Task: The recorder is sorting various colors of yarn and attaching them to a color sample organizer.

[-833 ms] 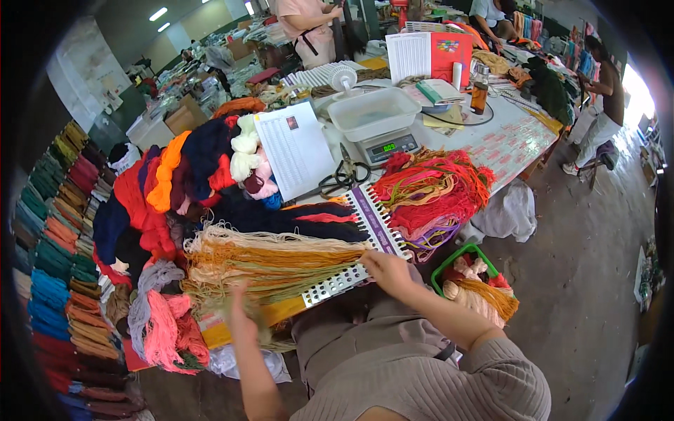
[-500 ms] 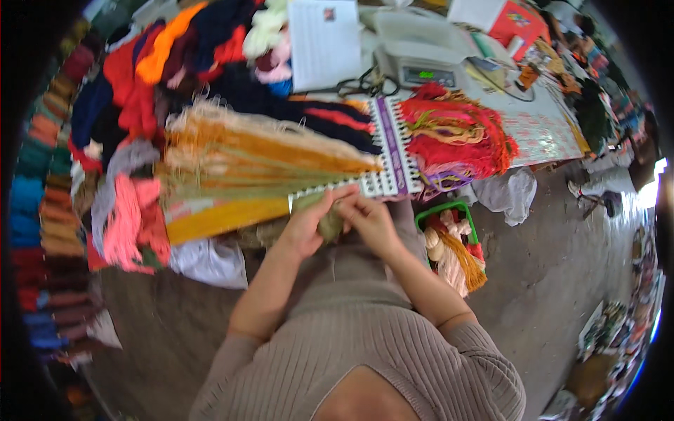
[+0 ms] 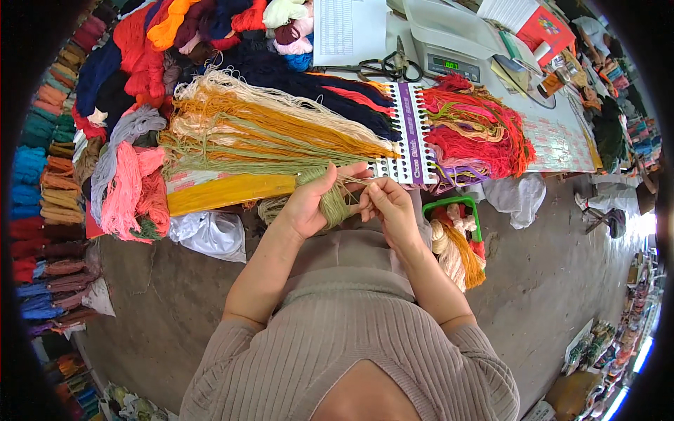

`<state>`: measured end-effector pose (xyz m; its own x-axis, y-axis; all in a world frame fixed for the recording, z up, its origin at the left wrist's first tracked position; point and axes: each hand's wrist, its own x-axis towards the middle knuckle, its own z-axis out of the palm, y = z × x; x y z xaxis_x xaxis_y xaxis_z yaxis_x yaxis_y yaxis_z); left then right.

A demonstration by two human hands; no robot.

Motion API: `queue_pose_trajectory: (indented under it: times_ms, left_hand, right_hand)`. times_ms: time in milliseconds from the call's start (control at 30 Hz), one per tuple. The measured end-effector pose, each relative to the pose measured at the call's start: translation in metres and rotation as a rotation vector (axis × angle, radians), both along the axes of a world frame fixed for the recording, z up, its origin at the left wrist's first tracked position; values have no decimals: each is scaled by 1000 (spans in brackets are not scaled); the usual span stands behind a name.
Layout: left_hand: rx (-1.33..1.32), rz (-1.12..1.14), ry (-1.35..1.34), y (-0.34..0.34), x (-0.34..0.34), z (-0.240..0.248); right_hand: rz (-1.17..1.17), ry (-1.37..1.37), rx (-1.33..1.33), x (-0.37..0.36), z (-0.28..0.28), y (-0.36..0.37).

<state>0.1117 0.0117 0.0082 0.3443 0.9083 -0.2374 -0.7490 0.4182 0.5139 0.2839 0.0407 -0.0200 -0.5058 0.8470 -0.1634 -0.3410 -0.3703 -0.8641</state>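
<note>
My left hand (image 3: 307,204) is wrapped round a skein of olive-green thread (image 3: 334,205) at the table's front edge, over my lap. Close beside it, the fingers of my right hand (image 3: 392,208) are pinched together on a green strand drawn from the skein. Just beyond both hands lies a white and purple card with holes (image 3: 413,133) along its sides. Fanned out to the left of it are mustard threads (image 3: 281,130), with cream, navy and green ones alongside. Red and pink threads (image 3: 477,130) bunch up on its right side.
A digital scale (image 3: 449,64), scissors (image 3: 399,67) and a printed sheet (image 3: 349,31) stand or lie behind the card. Coloured skeins (image 3: 140,67) pile up at the left. Below the table's right part sits a green basket (image 3: 476,214) of thread. A yellow strip (image 3: 232,195) edges the table.
My right hand has shifted slightly right, and the green skein in my left hand shows more fully. The whole view has moved a little, with the table appearing slightly higher and further right.
</note>
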Motion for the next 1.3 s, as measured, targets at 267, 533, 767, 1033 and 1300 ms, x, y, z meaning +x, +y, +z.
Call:
queue_pose_trajectory:
  times_ms: [267, 533, 767, 1033, 1300]
  left_hand:
    - [75, 67, 114, 4, -1, -1]
    - [0, 78, 78, 1, 0, 5]
    - [173, 221, 562, -2, -2, -3]
    - [-206, 615, 7, -35, -134, -9]
    - [449, 634, -268, -46, -146, 49]
  right_hand:
    - [42, -190, 210, -2, 7, 4]
    - [61, -224, 226, -2, 13, 5]
    - [176, -305, 281, 10, 32, 1]
    - [-434, 789, 2, 162, 37, 54]
    - [-1048, -94, 502, 278, 67, 57]
